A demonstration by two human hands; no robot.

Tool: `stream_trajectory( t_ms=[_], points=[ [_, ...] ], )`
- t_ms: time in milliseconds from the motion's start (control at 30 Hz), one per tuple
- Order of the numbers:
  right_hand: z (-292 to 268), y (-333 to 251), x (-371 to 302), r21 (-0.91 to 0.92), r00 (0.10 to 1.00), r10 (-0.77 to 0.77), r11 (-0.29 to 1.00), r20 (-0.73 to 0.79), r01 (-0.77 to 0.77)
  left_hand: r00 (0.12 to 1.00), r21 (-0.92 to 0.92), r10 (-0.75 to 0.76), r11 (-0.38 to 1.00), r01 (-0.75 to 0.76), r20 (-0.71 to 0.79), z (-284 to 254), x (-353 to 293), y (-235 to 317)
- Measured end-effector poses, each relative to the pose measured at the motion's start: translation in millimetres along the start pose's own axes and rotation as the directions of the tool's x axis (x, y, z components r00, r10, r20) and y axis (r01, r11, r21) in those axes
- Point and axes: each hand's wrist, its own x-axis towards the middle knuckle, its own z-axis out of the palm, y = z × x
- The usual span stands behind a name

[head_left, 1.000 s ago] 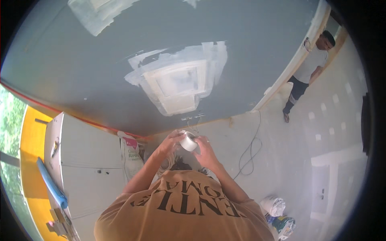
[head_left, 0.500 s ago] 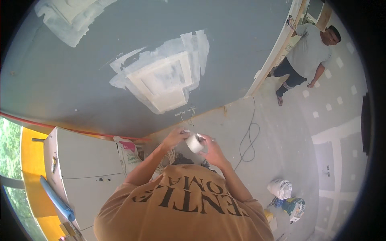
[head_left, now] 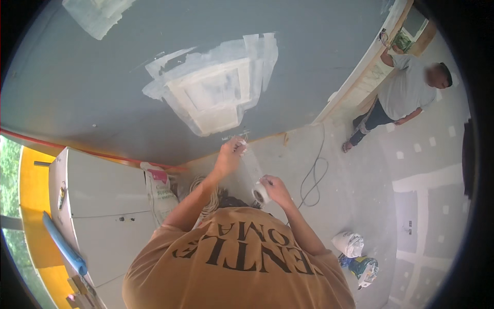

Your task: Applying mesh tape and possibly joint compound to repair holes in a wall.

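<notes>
My right hand [head_left: 277, 190] is closed on a roll of white tape [head_left: 261, 193], its hollow core turned partly toward me. A wide, see-through strip of the tape [head_left: 251, 166] runs from the roll up to my left hand [head_left: 229, 155]. The fingers of that hand pinch the strip's free end. Both hands are in front of my chest, the left one farther out than the right. Beyond them rises a grey wall [head_left: 128, 77] with a white plastered patch [head_left: 216, 95] on it.
A person [head_left: 406, 98] stands at the far right by a door frame. A dark cable [head_left: 315, 180] curls on the floor. Bags [head_left: 350, 243] lie lower right. To the left are a white cabinet [head_left: 108, 190], a blue roll [head_left: 64, 244] and a printed sack [head_left: 158, 190].
My hands have drawn apart, the left going up and left, the right slightly down. A length of tape now spans between them. The other person has shifted and raised an arm to the frame.
</notes>
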Motion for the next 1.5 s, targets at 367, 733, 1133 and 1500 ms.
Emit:
stream_trajectory(
  t_ms=[367,733,1133,1500],
  points=[
    [42.9,71.2,8.2,0.741,0.963,0.268,0.653,-0.028,-0.160,0.526,-0.692,-0.637,-0.017,0.721,0.564,34.1,-83.4,-145.9],
    [114.2,34.1,20.8,0.599,0.907,0.404,0.759,-0.122,-0.257,0.544,-0.321,-0.389,0.505,0.801,0.743,7.7,-82.1,-102.5],
    [204.8,10.9,222.3,0.323,0.965,0.102,0.946,-0.241,-0.020,0.512,-0.289,-0.802,0.434,0.853,0.307,-174.8,-173.6,-199.2],
    [238.0,-31.4,459.8,0.606,0.831,0.290,0.792,-0.474,0.069,0.316,-0.448,-0.923,0.194,0.873,0.217,-262.2,-350.6,-234.1]
  ],
)
